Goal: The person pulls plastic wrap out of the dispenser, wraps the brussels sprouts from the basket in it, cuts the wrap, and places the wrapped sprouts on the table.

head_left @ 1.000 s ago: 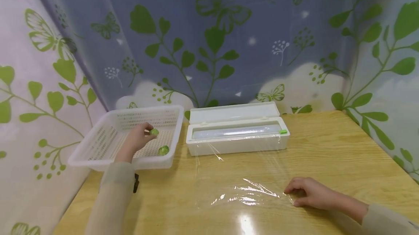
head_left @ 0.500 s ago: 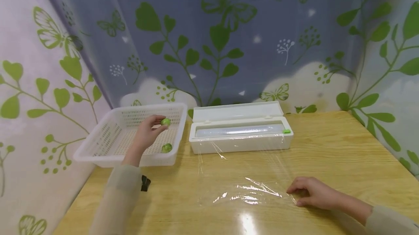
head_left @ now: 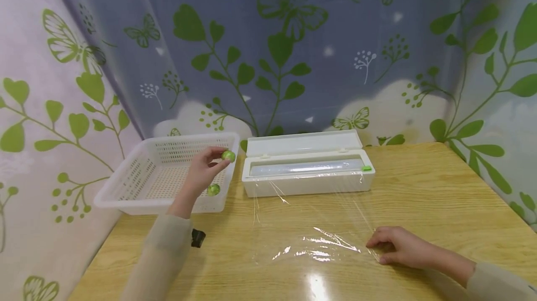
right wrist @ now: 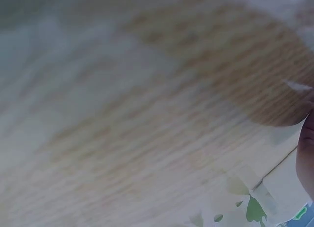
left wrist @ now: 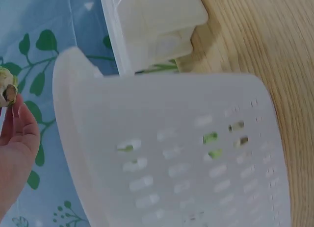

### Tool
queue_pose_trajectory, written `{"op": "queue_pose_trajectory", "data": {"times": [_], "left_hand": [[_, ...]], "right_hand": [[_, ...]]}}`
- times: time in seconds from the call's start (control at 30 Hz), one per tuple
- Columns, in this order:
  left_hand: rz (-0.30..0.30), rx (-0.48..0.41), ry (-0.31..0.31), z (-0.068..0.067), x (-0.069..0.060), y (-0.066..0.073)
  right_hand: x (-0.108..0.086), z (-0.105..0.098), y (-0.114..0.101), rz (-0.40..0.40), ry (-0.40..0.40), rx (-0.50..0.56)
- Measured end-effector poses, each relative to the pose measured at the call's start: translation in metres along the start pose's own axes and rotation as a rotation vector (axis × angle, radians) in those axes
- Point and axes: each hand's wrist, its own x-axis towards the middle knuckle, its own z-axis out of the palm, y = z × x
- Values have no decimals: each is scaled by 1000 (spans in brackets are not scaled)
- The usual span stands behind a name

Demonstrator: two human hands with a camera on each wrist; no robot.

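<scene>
My left hand (head_left: 204, 170) pinches a small green Brussels sprout (head_left: 228, 156) between thumb and fingers, raised over the right rim of the white plastic basket (head_left: 168, 207). In the left wrist view the cut pale base of that sprout (left wrist: 7, 89) shows above the fingertips. A second Brussels sprout (head_left: 213, 189) lies in the basket's front right corner. Clear cling film (head_left: 323, 240) stretches over the table from a white dispenser box (head_left: 310, 187). At its front right corner my right hand (head_left: 400, 247) pinches the film's edge; the right wrist view shows only a sliver of that hand.
The dispenser's lid (head_left: 302, 143) stands raised at the back, with a film roll (head_left: 306, 167) inside and a green slider (head_left: 367, 168) at the right end. A leaf-patterned curtain hangs behind the wooden table (head_left: 423, 189).
My left hand has lifted the Brussels sprout from inside the basket and carried it right, to above the rim. The right hand keeps its place on the film; the head view has shifted slightly.
</scene>
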Motion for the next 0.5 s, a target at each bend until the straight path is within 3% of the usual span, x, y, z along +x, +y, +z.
{"op": "queue_pose_trajectory", "data": {"times": [0.3, 0.5], "left_hand": [[113, -112, 81, 32, -5, 7], [116, -131, -14, 57, -12, 18]], "right_hand": [[0, -2, -2, 40, -24, 42], [0, -1, -1, 25, -10, 14]]}}
